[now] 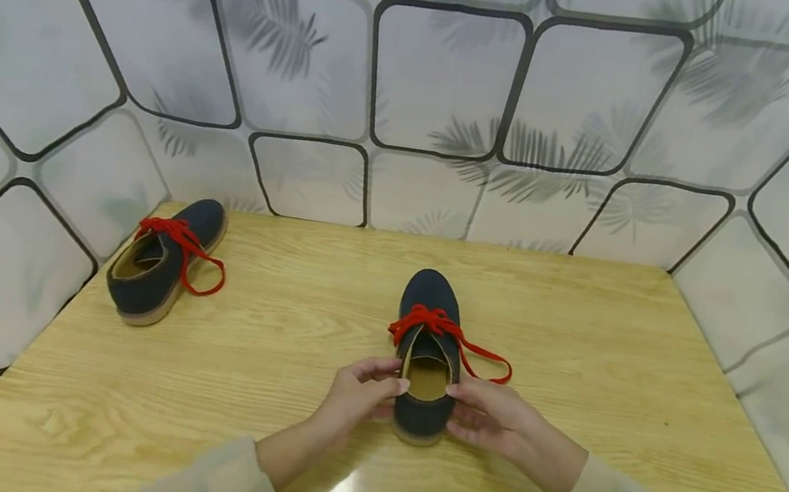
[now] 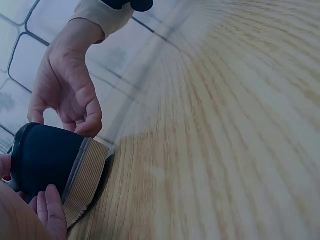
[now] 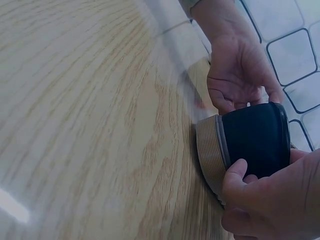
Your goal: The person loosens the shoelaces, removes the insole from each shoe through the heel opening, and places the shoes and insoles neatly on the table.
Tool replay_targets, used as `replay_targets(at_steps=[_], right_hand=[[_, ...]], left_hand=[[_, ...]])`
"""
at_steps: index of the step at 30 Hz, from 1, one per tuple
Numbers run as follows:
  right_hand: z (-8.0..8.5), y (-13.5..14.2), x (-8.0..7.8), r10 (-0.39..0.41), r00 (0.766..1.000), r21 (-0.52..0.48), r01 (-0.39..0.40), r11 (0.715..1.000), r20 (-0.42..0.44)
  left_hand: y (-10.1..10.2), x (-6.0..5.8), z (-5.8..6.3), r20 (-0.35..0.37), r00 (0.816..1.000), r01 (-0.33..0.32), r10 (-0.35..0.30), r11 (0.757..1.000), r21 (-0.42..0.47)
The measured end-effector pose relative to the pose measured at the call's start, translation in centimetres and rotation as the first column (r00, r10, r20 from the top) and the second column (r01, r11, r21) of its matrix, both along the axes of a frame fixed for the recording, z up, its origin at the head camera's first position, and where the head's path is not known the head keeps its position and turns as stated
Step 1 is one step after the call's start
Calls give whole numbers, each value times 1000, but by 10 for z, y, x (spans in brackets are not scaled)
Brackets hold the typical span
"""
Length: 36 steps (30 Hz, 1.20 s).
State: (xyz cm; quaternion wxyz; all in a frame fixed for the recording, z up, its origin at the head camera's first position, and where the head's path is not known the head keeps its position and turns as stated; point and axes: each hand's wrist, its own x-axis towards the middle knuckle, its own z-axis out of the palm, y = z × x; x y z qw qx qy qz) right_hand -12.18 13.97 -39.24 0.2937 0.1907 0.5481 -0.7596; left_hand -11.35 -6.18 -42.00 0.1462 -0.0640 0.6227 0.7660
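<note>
A dark navy shoe (image 1: 433,293) with a tan lining and red shoelace (image 1: 433,319) sits upright on the wooden table, its toe pointing away. On its left side my left hand (image 1: 364,393) pinches the collar near the heel, thumb at the rim and fingers along the outer wall. Opposite it, my right hand (image 1: 495,418) grips the right side of the collar the same way. The wrist views show the heel (image 2: 47,155) and its ribbed tan sole (image 3: 211,150) between both hands. The tied lace has one long loop trailing right.
A matching navy shoe (image 1: 145,287) with a red lace stands at the table's far left, angled toward the back. The wooden table (image 1: 614,352) meets a patterned wall covering (image 1: 448,77) at the back and sides.
</note>
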Motion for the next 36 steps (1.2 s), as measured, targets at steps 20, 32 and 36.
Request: replay_targets(at_steps=[20,32,36], right_hand=[[0,13,16,-12,1000,-29,13,999,25],[-5,20,10,80,997,-58,-81,995,-20],[-5,24,8,152,986,-50,-155,987,-64]], left_hand=[[11,15,-1,-9,1000,-16,15,999,-29],[4,10,2,39,998,46,-45,999,-28],[3,8,4,52,997,63,-62,997,-32]])
